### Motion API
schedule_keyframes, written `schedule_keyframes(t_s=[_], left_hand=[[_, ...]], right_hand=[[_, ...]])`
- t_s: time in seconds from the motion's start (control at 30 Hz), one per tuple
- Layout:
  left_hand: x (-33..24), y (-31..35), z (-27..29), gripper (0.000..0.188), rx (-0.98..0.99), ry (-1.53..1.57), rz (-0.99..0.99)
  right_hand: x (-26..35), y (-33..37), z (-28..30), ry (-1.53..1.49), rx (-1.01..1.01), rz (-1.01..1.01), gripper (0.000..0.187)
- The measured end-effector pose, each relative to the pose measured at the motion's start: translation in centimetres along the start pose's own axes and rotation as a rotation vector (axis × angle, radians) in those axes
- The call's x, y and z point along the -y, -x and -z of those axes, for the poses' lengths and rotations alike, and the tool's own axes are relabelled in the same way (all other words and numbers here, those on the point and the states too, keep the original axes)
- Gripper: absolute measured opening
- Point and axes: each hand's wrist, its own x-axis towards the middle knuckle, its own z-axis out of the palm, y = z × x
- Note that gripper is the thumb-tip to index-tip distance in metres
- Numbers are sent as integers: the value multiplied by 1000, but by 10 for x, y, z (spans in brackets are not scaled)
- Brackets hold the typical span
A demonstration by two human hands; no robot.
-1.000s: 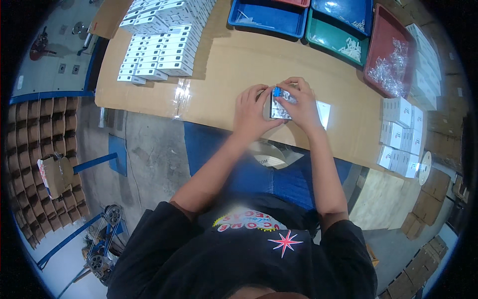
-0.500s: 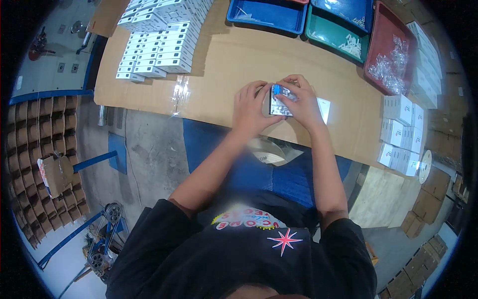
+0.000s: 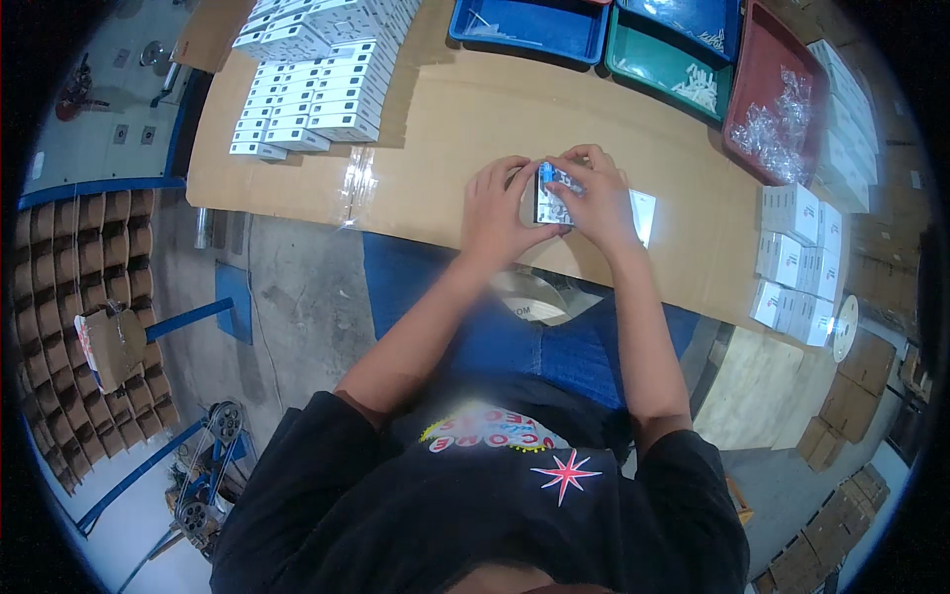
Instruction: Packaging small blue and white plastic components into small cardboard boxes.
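Note:
Close to the table's near edge lies a small shallow box [image 3: 551, 211] with a dark left edge and white and silvery contents too small to name. A little blue piece [image 3: 546, 174] sits at its far left corner. My left hand [image 3: 491, 213] is curled round the box's left side, fingertips at the far corner and thumb along the near edge. From the right, my right hand [image 3: 604, 203] grips the box, its thumb pressed over the contents and its fingers bent at the far side. Beside that hand a flat white piece [image 3: 643, 212], perhaps a lid, lies partly hidden.
Stacked white boxes [image 3: 341, 99] stand at the far left of the cardboard-covered table [image 3: 445, 129]. A blue tray [image 3: 529, 45], a green tray [image 3: 633, 74] with white pieces and a red tray [image 3: 742, 129] with clear plastic bags line the back right. More white boxes [image 3: 792, 262] sit at right.
Both hands stay round the small box, with only a slight shift of the fingers. The right thumb has moved a little over the contents.

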Motion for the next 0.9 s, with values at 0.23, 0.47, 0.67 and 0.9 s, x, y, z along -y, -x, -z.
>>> schedule_keyframes(t_s=[0.23, 0.47, 0.67, 0.9], left_hand=[[-5, -1, 3, 90, 24, 1, 20], [-1, -1, 1, 91, 24, 1, 13], [-1, -1, 0, 88, -16, -4, -13], [-1, -1, 1, 91, -5, 2, 0]], right_hand=[[-2, 0, -3, -63, -1, -85, 34], [4, 0, 0, -61, 17, -70, 36], [10, -4, 8, 58, 65, 70, 30], [8, -11, 13, 66, 131, 106, 27]])
